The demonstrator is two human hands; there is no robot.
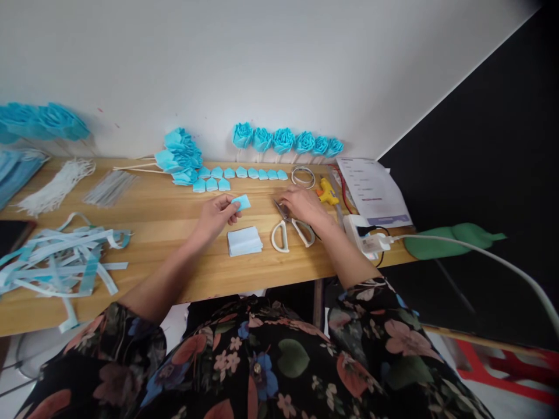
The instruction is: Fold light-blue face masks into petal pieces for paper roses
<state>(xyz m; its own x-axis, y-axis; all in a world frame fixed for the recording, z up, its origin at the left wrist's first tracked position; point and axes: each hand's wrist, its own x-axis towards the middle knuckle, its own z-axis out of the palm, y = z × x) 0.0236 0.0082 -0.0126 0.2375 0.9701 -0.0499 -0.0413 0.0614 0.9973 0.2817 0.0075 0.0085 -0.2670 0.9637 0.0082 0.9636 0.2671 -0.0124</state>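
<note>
My left hand (218,213) pinches a small blue rectangle of fabric (241,202) between thumb and fingers, above the wooden table. My right hand (301,203) is low over the blades of a pair of scissors with white handles (282,237); its curled fingers are partly hidden, so whether they grip the blades I cannot tell. Between my forearms lies a stack of pale blue fabric pieces (244,241). Beyond my hands are rows of small folded blue petals (241,173). To the right of my right hand is a yellow glue gun (327,192).
Blue fabric roses (283,141) lean on the wall, with more beside the petals (180,154). Cut strips (87,256), white cords (59,185) and thin wires (110,187) lie left. A wire coil (303,177), power strip (362,233), charger cable and printed sheet (373,189) are right.
</note>
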